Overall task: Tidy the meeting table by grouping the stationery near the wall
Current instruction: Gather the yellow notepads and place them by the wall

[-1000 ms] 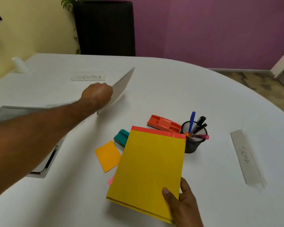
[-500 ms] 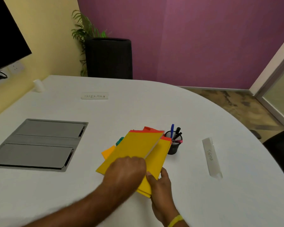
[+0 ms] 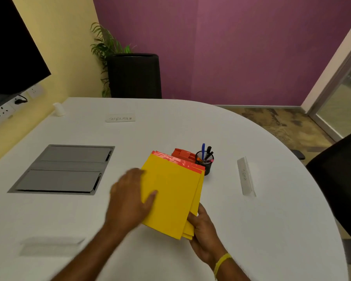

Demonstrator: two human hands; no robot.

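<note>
Two yellow notepads (image 3: 170, 191) with red top bindings lie stacked and nearly aligned, tilted, near the middle of the white table (image 3: 170, 122). My left hand (image 3: 130, 197) grips their left edge, thumb on the top cover. My right hand (image 3: 203, 228) holds the lower right corner. Just behind the pads are a red stapler (image 3: 180, 154) and a black mesh pen cup (image 3: 206, 164) with several pens. The sticky notes and teal item are hidden under the pads.
Three name plates lie on the table: one reading SUPERMAN (image 3: 120, 118) at the back, one clear one (image 3: 246, 176) on the right, one blurred one (image 3: 51, 243) near the front left. A grey cable hatch (image 3: 63, 169) sits on the left. A small white cup (image 3: 58, 109) stands by the yellow wall. A black chair (image 3: 340, 179) is at right.
My left hand let go of the grey sheet it held at the back and came onto the pads. A second yellow pad now lies squared on top of the first.
</note>
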